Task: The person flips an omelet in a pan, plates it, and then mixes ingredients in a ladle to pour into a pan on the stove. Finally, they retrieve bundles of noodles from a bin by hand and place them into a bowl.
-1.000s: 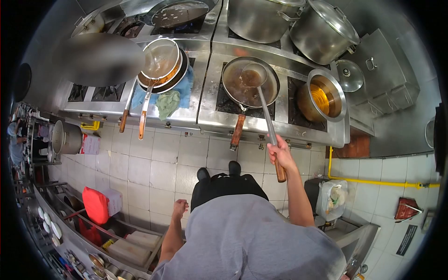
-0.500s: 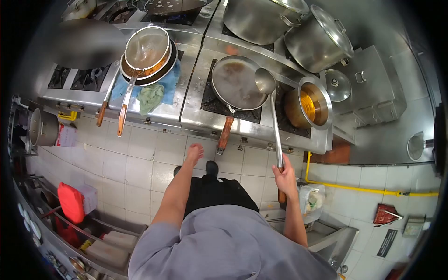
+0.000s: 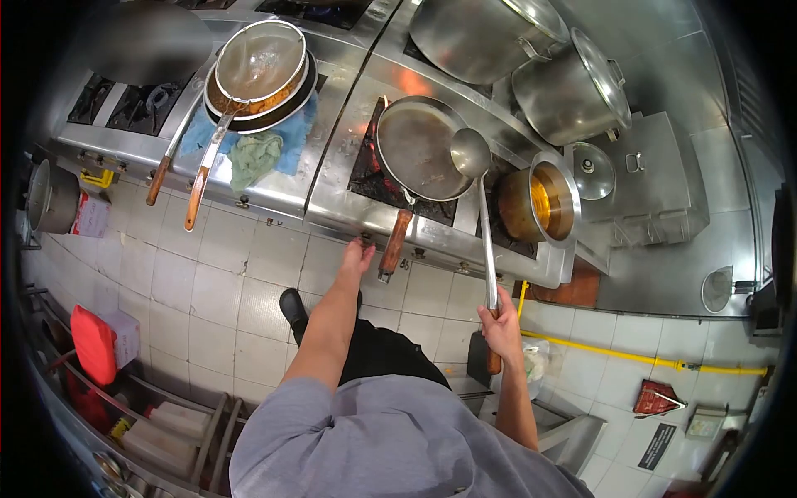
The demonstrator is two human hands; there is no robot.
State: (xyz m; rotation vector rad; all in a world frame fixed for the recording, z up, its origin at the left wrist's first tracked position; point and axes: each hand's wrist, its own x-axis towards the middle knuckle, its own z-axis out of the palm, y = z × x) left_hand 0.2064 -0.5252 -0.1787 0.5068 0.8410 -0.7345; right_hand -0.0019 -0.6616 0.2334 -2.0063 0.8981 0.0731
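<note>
Beyond, 2 stockpots point(image 3: 560, 100), right hand point(image 3: 502, 327) gripping ladle point(image 3: 471, 153), left hand point(image 3: 358, 255), grip unclear, near pan point(image 3: 418, 149)

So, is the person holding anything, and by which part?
The right hand holds the ladle by its wooden handle, near the shaft. The left hand is at the stove's front; its grip cannot be told.

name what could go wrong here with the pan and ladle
The pan handle juts past the stove's front edge; the left hand, close by, might knock it and slosh the liquid. The ladle, in the right hand, could drip near the rim. Flames beside the pan could burn.
</note>
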